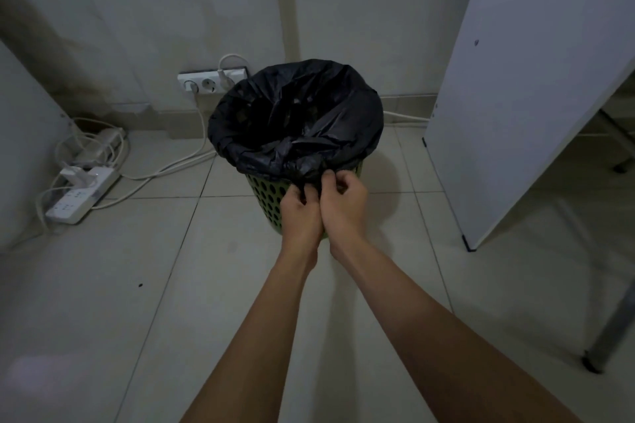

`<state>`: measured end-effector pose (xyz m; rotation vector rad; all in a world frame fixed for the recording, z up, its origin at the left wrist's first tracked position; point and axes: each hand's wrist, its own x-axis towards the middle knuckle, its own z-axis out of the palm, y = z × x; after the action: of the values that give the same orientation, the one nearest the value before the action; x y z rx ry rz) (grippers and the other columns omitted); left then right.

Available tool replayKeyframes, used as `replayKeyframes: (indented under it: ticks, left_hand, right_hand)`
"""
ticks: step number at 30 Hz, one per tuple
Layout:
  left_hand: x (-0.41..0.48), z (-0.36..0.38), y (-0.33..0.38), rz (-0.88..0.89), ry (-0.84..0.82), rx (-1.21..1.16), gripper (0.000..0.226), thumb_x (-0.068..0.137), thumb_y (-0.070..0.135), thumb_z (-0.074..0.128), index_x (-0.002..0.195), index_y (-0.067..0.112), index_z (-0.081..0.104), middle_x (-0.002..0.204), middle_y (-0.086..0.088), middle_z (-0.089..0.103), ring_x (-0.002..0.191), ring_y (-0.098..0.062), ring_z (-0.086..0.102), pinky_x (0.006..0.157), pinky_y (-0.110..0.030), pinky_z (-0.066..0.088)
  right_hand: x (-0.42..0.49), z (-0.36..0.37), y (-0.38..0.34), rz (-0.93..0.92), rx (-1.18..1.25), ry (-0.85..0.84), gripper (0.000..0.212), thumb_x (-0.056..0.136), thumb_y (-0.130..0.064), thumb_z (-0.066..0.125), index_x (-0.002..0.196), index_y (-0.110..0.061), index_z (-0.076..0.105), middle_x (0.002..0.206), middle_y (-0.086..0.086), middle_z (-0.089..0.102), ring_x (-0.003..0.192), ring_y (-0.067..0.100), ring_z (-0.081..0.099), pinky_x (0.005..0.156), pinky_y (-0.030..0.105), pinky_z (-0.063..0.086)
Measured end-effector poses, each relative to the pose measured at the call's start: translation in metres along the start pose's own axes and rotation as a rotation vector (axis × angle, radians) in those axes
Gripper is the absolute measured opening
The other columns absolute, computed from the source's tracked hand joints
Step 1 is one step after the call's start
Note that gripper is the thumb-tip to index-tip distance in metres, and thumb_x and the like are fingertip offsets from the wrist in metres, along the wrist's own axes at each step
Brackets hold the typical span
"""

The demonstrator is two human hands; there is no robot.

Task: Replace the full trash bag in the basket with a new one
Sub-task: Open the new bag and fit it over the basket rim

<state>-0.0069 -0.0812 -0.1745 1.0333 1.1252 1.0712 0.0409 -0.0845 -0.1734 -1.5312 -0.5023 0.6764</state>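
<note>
A green perforated basket [264, 191] stands on the tiled floor near the wall. A black trash bag [295, 113] lines it, its edge folded over the rim all round, and the inside looks dark and hollow. My left hand [300, 213] and my right hand [343, 203] are pressed together at the near side of the rim. Both pinch a bunched fold of the black bag that hangs just below the rim. The lower front of the basket is hidden behind my hands.
White power strips [80, 194] and tangled cables [165, 168] lie on the floor at the left. A wall socket [211, 81] sits behind the basket. A white table panel [515, 96] with a metal leg [611, 330] stands at the right.
</note>
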Motion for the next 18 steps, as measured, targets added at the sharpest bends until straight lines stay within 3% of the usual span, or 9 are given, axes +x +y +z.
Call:
replayKeyframes:
  ticks: [3,5,8,10,11,13,14,15,18]
  left_hand:
    - [-0.003,-0.002,-0.001,-0.006,-0.118,-0.039,0.020,0.108,0.019,0.041,0.112,0.018,0.060,0.102,-0.001,0.069,0.097,-0.015,0.066,0.089,-0.027,0.054]
    - [-0.006,-0.003,-0.003,0.044,-0.087,0.027,0.036,0.110,0.022,0.030,0.135,0.006,0.050,0.105,0.000,0.062,0.096,-0.007,0.061,0.105,-0.029,0.043]
    - [-0.008,-0.002,-0.013,0.067,-0.175,-0.001,0.042,0.110,0.013,0.028,0.147,-0.005,0.036,0.099,0.011,0.052,0.085,0.004,0.058,0.091,-0.021,0.047]
    - [-0.010,-0.002,-0.010,0.135,-0.044,0.265,0.041,0.110,0.010,0.026,0.147,-0.005,0.034,0.110,-0.004,0.056,0.099,-0.010,0.056,0.101,-0.029,0.042]
    - [-0.010,-0.005,-0.012,0.123,-0.085,0.249,0.037,0.109,0.007,0.031,0.143,-0.002,0.041,0.116,-0.008,0.057,0.107,-0.017,0.055,0.103,-0.032,0.041]
    - [-0.011,-0.013,-0.017,-0.019,-0.169,0.094,0.023,0.101,0.006,0.050,0.119,0.006,0.064,0.108,-0.009,0.070,0.100,-0.018,0.063,0.087,-0.037,0.050]
    - [-0.008,-0.017,-0.020,-0.074,-0.117,0.068,0.018,0.098,0.010,0.053,0.109,0.006,0.067,0.102,-0.013,0.073,0.094,-0.020,0.066,0.079,-0.037,0.053]
    - [-0.006,-0.019,-0.021,-0.090,-0.032,0.011,0.018,0.098,0.013,0.053,0.109,0.007,0.066,0.103,-0.015,0.072,0.094,-0.022,0.068,0.077,-0.037,0.055]
    - [0.003,-0.026,-0.011,-0.146,0.168,-0.261,0.028,0.102,0.025,0.051,0.129,0.016,0.052,0.121,-0.011,0.067,0.109,-0.024,0.066,0.093,-0.043,0.056]
  right_hand:
    - [-0.005,0.004,0.003,-0.035,-0.119,-0.078,0.044,0.072,-0.066,0.065,0.083,-0.024,0.069,0.105,0.005,0.068,0.093,0.015,0.068,0.086,0.039,0.059]
    - [-0.008,0.002,0.000,-0.060,-0.143,-0.141,0.039,0.073,-0.062,0.073,0.085,-0.025,0.070,0.101,-0.002,0.071,0.092,0.009,0.069,0.085,0.035,0.059]
    - [-0.005,-0.001,-0.003,-0.095,-0.142,-0.149,0.032,0.079,-0.045,0.080,0.087,-0.016,0.070,0.087,-0.007,0.074,0.083,0.008,0.070,0.080,0.035,0.060]
    - [-0.003,0.000,-0.002,-0.096,-0.159,-0.141,0.028,0.081,-0.038,0.079,0.091,-0.014,0.069,0.088,-0.005,0.073,0.085,0.012,0.070,0.080,0.036,0.059]
    - [-0.001,0.001,-0.002,-0.091,-0.176,-0.129,0.025,0.083,-0.034,0.078,0.091,-0.013,0.068,0.089,-0.003,0.073,0.085,0.015,0.069,0.080,0.037,0.059]
    - [0.003,0.001,-0.002,-0.076,-0.210,-0.078,0.016,0.088,-0.026,0.073,0.090,-0.011,0.066,0.087,0.001,0.072,0.083,0.019,0.068,0.080,0.040,0.059]
    - [0.006,0.001,-0.001,-0.065,-0.212,-0.046,0.012,0.089,-0.022,0.071,0.089,-0.011,0.066,0.085,0.003,0.071,0.081,0.021,0.068,0.080,0.043,0.059]
    - [0.008,0.001,0.000,-0.055,-0.205,-0.025,0.009,0.090,-0.019,0.069,0.088,-0.011,0.066,0.085,0.003,0.071,0.081,0.021,0.067,0.081,0.045,0.059]
    - [0.008,0.002,0.004,-0.039,-0.182,-0.012,0.002,0.093,-0.016,0.065,0.094,-0.015,0.067,0.093,-0.001,0.071,0.090,0.021,0.065,0.088,0.044,0.057]
